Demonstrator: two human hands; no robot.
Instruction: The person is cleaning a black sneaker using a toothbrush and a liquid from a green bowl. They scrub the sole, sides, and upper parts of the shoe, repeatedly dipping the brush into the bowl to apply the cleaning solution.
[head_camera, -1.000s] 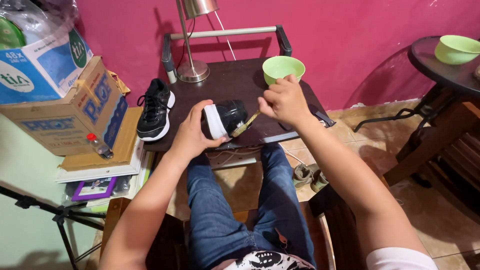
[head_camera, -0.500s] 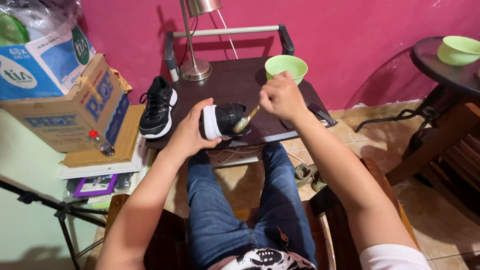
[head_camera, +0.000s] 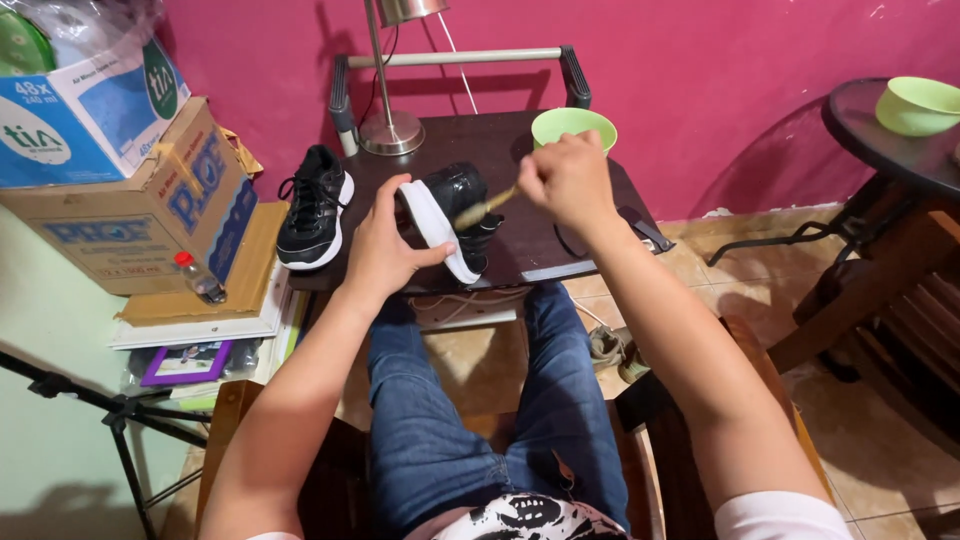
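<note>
Black sneaker (head_camera: 452, 215) gripped sole-out in left hand (head_camera: 380, 250); right hand (head_camera: 568, 180) clamps small brush (head_camera: 482, 208) on it. Green bowl (head_camera: 572, 126) just beyond right hand, second sneaker (head_camera: 312, 208) left, on the surface (head_camera: 560, 250).

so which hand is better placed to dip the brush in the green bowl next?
Right. The right hand already grips the brush beside the green bowl; the left hand holds the shoe.
</note>
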